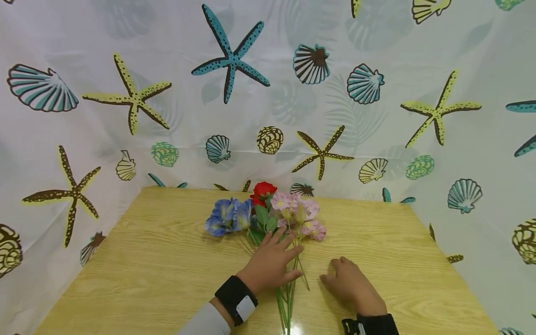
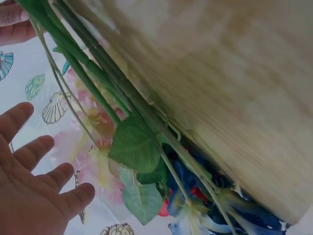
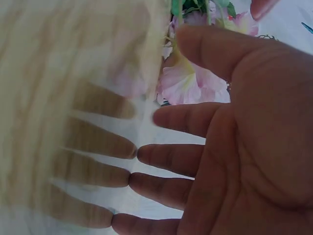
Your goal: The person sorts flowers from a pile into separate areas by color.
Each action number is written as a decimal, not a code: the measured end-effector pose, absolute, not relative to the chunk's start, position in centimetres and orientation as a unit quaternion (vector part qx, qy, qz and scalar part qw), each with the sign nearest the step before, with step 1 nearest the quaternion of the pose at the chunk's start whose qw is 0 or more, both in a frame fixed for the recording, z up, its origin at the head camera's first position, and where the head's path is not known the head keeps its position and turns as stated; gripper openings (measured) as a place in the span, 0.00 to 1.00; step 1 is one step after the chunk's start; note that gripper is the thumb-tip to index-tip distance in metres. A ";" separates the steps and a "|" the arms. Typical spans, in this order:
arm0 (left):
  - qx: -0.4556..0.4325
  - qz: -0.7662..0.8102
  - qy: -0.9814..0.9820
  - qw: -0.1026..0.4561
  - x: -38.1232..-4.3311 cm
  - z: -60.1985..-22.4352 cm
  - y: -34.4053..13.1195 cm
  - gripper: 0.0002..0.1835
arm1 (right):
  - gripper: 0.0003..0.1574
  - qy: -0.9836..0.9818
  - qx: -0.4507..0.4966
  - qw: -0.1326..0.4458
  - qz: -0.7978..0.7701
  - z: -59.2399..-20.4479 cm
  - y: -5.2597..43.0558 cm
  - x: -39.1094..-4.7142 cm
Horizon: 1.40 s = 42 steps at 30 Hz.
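Artificial flowers lie together at the middle of the wooden table: blue flowers (image 1: 228,216) on the left, a red flower (image 1: 264,190) at the back, and pink flowers (image 1: 307,210) on the right. Their green stems (image 1: 289,304) run toward the front edge. The left hand (image 1: 271,261) spreads its fingers over the upper stems; in the left wrist view its palm and fingers (image 2: 61,176) show beside the stems with nothing gripped. Right of the stems, the right hand (image 1: 351,281) rests its fingertips on the tabletop, holding nothing. Those fingers (image 3: 166,161) meet their reflections in the right wrist view.
The light wooden table (image 1: 138,260) extends on both sides of the flowers. Behind and beside it hangs a white cloth (image 1: 276,107) printed with starfish and shells. Dark bands (image 1: 236,300) circle both wrists.
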<state>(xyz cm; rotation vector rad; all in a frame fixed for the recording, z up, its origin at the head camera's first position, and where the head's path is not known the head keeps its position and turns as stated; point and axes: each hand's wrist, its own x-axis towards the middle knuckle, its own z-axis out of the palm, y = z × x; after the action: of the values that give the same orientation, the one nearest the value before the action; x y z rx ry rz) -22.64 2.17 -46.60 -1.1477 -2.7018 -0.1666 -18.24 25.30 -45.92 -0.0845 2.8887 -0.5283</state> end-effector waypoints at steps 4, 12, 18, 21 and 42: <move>-0.408 -0.050 -0.906 0.095 -23.1 -46.6 3.1 0.35 | 0.43 0.981 -0.035 0.103 -0.160 -46.4 25.3 -18.3; -0.400 0.007 -0.916 0.041 -23.9 -47.3 4.2 0.37 | 0.43 0.979 -0.032 0.122 -0.162 -46.4 25.1 -18.2; -0.387 0.018 -0.922 0.013 -24.1 -47.9 3.9 0.35 | 0.42 0.983 -0.042 0.110 -0.141 -46.0 24.9 -17.9; -0.386 0.015 -0.922 0.004 -24.2 -47.9 3.5 0.34 | 0.41 0.983 -0.045 0.108 -0.139 -46.1 25.0 -17.9; -0.413 -0.037 -0.910 0.005 -25.6 -48.9 -4.8 0.34 | 0.43 0.983 -0.050 0.101 -0.144 -46.4 25.2 -17.9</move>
<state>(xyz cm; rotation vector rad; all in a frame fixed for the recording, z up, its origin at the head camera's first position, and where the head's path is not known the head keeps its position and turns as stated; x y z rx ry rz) -25.63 -4.82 -48.85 -1.2922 -2.8509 -0.1170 -17.86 25.23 -46.43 -0.1465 2.9047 -0.4240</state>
